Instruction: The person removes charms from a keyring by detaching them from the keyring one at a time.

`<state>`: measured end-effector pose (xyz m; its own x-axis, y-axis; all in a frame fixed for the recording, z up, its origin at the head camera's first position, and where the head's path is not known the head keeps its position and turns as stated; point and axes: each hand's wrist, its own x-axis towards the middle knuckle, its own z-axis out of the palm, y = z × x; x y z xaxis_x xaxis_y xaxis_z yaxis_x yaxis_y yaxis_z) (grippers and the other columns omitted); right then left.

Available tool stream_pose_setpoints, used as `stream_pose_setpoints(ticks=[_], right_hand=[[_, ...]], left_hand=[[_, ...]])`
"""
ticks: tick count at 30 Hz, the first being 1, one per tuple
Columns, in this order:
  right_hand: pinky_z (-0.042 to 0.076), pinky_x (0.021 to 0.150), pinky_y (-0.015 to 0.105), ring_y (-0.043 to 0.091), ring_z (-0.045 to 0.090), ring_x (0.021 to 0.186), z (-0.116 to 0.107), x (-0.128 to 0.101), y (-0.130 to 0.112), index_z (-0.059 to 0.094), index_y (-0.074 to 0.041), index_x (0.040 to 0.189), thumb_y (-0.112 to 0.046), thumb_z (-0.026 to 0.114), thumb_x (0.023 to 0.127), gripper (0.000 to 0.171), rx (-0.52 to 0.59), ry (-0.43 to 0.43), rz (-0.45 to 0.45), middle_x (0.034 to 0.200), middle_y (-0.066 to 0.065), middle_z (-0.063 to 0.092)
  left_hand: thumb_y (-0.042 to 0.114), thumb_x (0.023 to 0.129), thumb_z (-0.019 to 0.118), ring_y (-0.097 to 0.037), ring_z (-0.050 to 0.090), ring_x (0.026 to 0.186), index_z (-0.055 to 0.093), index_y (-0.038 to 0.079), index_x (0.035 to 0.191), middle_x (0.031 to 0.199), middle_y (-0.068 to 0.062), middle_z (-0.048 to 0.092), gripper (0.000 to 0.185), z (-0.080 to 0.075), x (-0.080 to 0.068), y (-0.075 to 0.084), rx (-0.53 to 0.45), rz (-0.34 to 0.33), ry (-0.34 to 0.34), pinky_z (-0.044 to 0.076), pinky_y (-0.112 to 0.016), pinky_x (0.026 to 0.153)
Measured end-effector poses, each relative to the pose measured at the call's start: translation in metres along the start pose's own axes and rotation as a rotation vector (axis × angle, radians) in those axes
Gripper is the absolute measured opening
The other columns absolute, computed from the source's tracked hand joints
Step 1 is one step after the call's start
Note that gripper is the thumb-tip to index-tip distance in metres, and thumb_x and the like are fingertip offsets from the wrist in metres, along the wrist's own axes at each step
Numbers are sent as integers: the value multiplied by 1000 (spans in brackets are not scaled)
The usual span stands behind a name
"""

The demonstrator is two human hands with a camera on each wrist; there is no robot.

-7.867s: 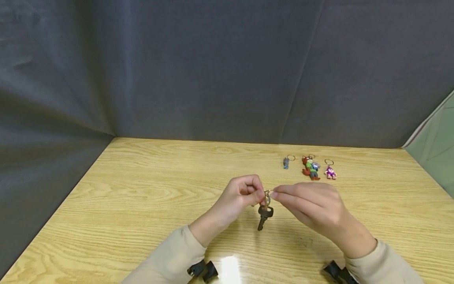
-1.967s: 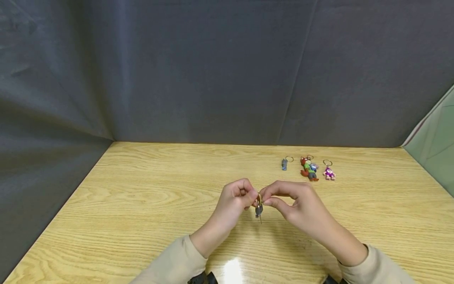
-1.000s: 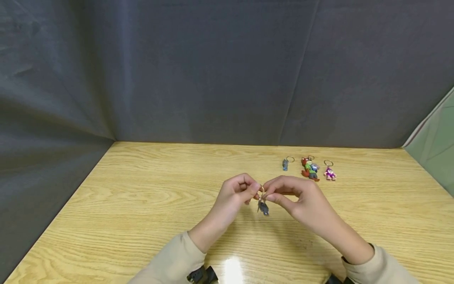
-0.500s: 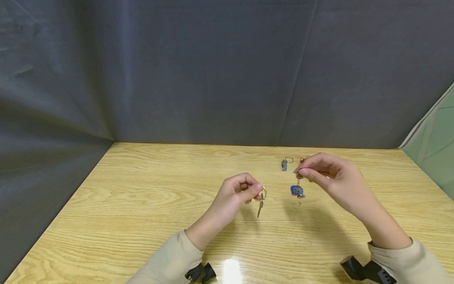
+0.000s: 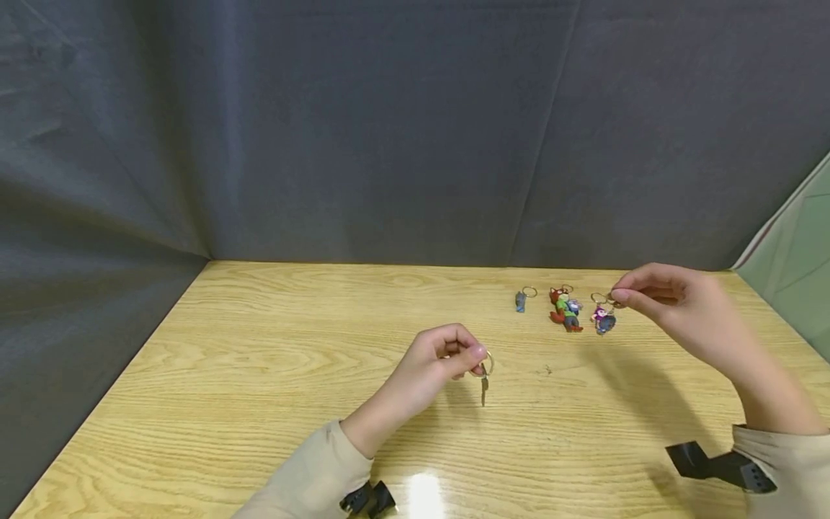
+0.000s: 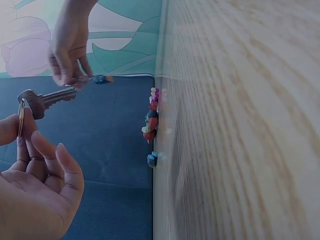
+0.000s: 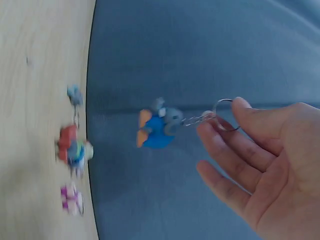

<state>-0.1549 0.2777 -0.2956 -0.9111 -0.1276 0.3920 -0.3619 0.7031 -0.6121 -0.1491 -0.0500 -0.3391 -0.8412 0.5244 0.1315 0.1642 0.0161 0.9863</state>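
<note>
Here the left hand [image 5: 441, 360] pinched a thin metal split ring [image 5: 488, 362] above the glossy, wood-grain table [image 5: 272, 360], and a flat metal key [image 5: 483, 389] hung from it, long axis vertical, blade tip down. The right hand [image 5: 674, 306] pinched the small ring of a blue rubbery animal charm [image 7: 157, 127] on a short chain, dangling over the far right of the table beside a purple charm [image 5: 600, 314], a red and green fox charm [image 5: 564, 306] and a small grey charm [image 5: 521, 299]. No writing was legible.
</note>
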Motion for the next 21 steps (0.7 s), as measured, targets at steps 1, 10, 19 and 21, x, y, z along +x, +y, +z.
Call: stream_pose_setpoints(ticks=[1,10,19,21], right_hand=[[45,64,11,-6,64,76,-3,0,5,71,-4,97,-8,70,93,6,-11,-2,7,86,-10,71],[45,61,10,-8,62,72,-16,1,46,71,1,95,-10,68,95,11,-117,-39,95,84,4,73],[43,60,11,-7,60,70,-22,-4,73,70,2,98,-12,67,96,14,-161,-80,154,81,5,73],[43,60,11,-8,59,70,-23,-5,75,70,2,99,-13,67,96,16,-168,-88,165,82,4,73]], left_hand=[[15,100,59,-9,61,81,63,-3,98,87,1,66,18,0,0,0,3,-1,0,45,-33,77],[14,100,59,-9,61,80,63,-3,98,87,0,66,17,0,1,-2,16,-11,10,45,-32,75],[13,100,59,-9,62,80,63,-4,98,88,-1,66,17,0,2,-3,16,-18,10,45,-32,75],[13,100,59,-9,62,80,63,-4,98,87,0,66,17,0,2,-4,17,-19,12,45,-32,74]])
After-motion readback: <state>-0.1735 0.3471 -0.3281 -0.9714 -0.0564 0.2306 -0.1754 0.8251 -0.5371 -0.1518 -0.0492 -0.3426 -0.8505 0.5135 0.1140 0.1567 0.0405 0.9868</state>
